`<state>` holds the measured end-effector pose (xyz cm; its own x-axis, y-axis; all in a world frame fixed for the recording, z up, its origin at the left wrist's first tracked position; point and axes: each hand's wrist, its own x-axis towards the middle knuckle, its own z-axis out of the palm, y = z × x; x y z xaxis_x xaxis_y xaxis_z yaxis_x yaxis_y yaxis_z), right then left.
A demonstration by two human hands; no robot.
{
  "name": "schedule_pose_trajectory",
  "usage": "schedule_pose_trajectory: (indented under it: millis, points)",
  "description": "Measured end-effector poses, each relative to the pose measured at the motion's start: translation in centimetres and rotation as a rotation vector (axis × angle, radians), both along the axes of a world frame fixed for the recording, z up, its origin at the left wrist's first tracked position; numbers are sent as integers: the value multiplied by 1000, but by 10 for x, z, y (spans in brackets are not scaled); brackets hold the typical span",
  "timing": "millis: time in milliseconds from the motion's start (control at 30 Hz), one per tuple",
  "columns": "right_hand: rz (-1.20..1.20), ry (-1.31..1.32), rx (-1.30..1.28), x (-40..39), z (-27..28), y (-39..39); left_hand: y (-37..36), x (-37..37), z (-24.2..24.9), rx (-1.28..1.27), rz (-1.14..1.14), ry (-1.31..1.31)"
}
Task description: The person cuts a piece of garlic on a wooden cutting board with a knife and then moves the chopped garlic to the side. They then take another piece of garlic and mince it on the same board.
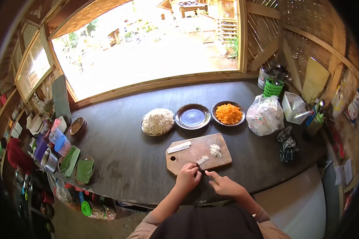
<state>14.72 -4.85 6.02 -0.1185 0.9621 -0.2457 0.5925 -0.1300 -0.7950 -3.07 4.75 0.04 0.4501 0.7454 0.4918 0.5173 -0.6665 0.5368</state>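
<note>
A wooden cutting board (195, 152) lies on the dark table. My left hand (188, 176) is at its front edge, fingers curled on something I cannot make out, beside a small strip of chopped white pieces (202, 159). My right hand (223, 184) grips a knife (204, 170) whose blade points toward the left fingertips. A white block (179, 147) rests at the board's upper left, and a small heap of white shreds (215, 150) sits at its right. Behind the board are a plate of pale shreds (158, 121), an empty dark plate (193, 116) and a plate of orange pieces (228, 114).
A filled plastic bag (265, 115), green basket (273, 87), white basket (293, 107) and dark bundle (287, 147) are on the right. Stacked brown dishes (78, 127), a lidded container (62, 145), metal pot (49, 161) and green leaves (85, 171) stand left.
</note>
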Motion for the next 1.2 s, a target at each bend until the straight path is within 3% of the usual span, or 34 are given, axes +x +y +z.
schedule_pose_trajectory:
  millis: [133, 200, 500, 800, 1200]
  points:
    - [2, 19, 52, -4, -17, 9, -1, 0, 2, 4, -3, -1]
    - [6, 23, 208, -11, -33, 19, -2, 2, 2, -20, 6, 4]
    - [12, -29, 38, -2, 4, -2, -3, 1, 0, -31, 17, -2]
    - [8, -70, 141, -15, -19, 15, -5, 3, 3, -109, 17, 14]
    - [23, -26, 71, -4, -10, 1, -2, 1, -4, 10, 13, -17]
